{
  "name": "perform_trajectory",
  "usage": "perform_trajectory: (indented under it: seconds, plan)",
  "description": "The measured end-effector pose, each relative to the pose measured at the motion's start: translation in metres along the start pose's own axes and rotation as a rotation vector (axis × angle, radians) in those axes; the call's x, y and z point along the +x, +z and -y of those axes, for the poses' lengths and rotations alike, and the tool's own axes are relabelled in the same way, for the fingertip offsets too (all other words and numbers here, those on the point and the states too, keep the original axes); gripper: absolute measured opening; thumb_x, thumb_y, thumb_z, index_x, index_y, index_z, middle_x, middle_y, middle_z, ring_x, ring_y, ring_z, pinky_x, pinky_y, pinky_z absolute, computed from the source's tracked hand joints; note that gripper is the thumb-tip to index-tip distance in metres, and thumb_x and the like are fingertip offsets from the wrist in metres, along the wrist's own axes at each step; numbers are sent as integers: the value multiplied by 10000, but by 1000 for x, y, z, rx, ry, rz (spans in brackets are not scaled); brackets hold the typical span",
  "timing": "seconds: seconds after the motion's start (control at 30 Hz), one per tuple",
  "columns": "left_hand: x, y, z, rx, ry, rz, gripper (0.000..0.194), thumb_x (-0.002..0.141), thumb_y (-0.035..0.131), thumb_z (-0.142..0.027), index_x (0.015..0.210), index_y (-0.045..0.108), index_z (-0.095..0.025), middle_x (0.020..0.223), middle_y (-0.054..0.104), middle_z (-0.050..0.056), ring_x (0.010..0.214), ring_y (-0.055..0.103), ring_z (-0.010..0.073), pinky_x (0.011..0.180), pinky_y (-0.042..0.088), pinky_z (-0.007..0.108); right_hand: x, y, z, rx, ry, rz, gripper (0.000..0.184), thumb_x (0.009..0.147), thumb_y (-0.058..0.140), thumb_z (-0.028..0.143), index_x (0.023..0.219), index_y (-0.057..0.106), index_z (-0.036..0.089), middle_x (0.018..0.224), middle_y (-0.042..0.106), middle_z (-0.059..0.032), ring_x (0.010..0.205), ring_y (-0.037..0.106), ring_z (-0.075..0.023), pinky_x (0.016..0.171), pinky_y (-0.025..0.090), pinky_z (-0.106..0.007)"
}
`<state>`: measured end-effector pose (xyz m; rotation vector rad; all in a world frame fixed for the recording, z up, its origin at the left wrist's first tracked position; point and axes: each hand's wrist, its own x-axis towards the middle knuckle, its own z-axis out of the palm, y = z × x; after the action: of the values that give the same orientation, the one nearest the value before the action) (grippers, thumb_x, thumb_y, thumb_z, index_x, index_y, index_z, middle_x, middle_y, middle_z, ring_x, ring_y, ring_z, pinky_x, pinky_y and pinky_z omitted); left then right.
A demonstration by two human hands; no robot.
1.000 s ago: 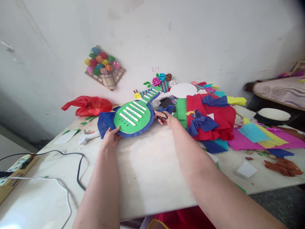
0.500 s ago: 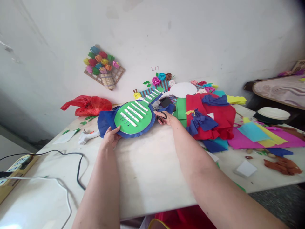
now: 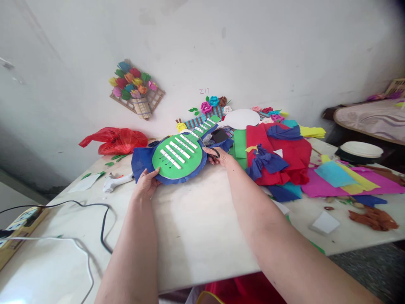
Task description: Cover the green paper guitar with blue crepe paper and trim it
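Two forearms, cut off by the bottom of the view, reach over the near edge of the table. The blue paper is partly hidden beneath the green guitar-shaped cutout, near the table's far edge. The left hand pinches its near rim, thumb on top, other fingers mostly concealed. The right hand curls around the scissors, whose blades are hard to make out.
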<state>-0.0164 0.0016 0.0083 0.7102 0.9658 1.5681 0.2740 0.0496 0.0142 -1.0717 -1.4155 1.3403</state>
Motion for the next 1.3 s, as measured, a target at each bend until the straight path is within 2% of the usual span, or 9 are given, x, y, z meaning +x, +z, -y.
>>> perform_trajectory:
  seconds: [0.33,0.5,0.63,0.77,1.3]
  plan:
    - [1,0,1,-52,-21,-44,518,716,612,49,1148,481,-206,938,698,52,645,682,152,672,589,331,1,1,-1,0,-39,-47,522,635,698,626,571,460,166,420,487,32,313,407,-49,281,192,-170]
    - [0,0,0,-43,-11,10,508,733,588,50,1164,471,-193,915,698,59,646,684,159,679,589,346,2,-1,-3,21,-62,-23,533,610,696,645,568,475,162,433,491,28,322,419,-54,287,186,-177]
    - [-1,1,-1,-59,-41,-63,618,724,592,67,1233,400,-225,947,693,55,626,678,142,696,587,347,1,0,-1,9,-72,-18,528,636,673,648,565,481,161,443,503,18,335,434,-60,288,192,-182]
    - [0,1,-1,-77,-39,-66,652,712,607,66,1247,385,-233,964,689,55,654,685,152,700,587,342,2,0,-2,-19,-94,-23,519,659,662,638,566,494,156,444,505,16,337,435,-60,295,209,-184]
    - [2,-1,0,-58,-3,-28,475,724,595,48,1121,487,-188,900,689,53,651,673,147,689,587,332,5,-3,-7,21,-81,42,560,591,681,685,612,524,148,470,522,9,355,468,-70,285,201,-171]
